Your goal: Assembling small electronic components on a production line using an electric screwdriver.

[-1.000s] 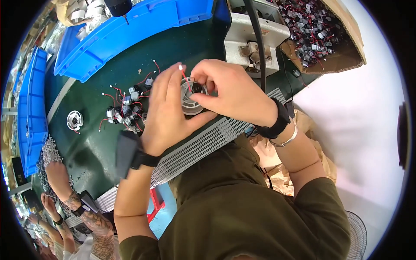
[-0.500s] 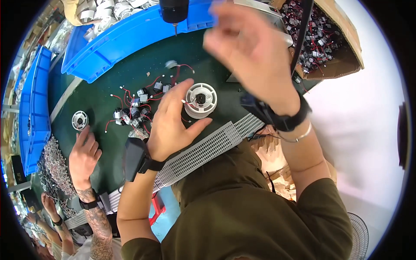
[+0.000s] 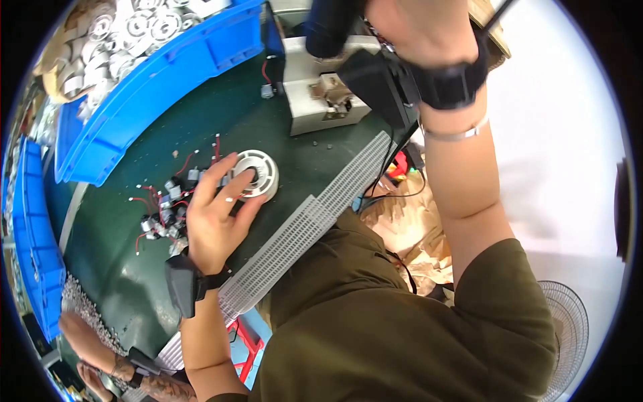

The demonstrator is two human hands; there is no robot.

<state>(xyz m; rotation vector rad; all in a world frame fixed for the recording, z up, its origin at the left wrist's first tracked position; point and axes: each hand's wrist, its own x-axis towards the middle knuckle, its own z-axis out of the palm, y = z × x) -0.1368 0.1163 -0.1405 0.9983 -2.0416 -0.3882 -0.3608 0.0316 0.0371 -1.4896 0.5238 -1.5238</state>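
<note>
My left hand (image 3: 216, 218) holds a white round plastic housing (image 3: 266, 169) with a spoked rim on the green worktop. Thumb and fingers wrap its near side, and one fingertip presses at its dark centre. Just left of this hand lies a heap of small motors (image 3: 171, 208) with red leads. At the top edge, my right hand (image 3: 418, 30) is beside a black cylindrical power screwdriver (image 3: 329, 30). Its fingers are cut off by the frame, so its grip does not show.
A white metal fixture block (image 3: 305, 107) stands beyond the housing, one motor (image 3: 267, 90) near it. Blue bins (image 3: 161, 87) line the far left, one full of white rings. A perforated grey strip (image 3: 301, 224) edges the table. A co-worker's hand (image 3: 87, 342) is at lower left.
The view has shifted. My right hand has risen to the top edge beside the screwdriver. My left hand has closed round the housing, a finger now at its centre. The co-worker's hand has drawn back.
</note>
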